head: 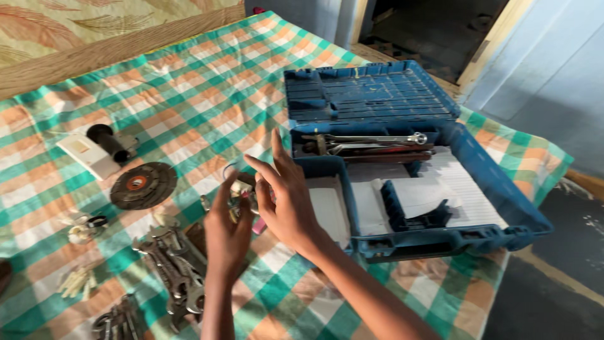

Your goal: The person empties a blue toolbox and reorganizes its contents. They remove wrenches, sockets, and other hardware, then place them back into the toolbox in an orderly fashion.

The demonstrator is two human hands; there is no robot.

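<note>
I see my left hand (225, 234) and right hand (284, 200) spread wide, holding nothing, blue toolbox (503, 195) at three o'clock, wrenches (173, 267) at eight

A tabletop (207, 94) covered by a checked cloth of green, orange and white carries everything here. An open blue plastic tool case (402, 157) sits on its right part, lid laid back. Left of the case lie a dark grinding disc (143, 184) with an orange centre, a black side handle (108, 142) resting against a white box (85, 155), and a heap of steel spanners (173, 267) near the front edge. A small pale ring-shaped part (85, 226) lies further left.
</note>
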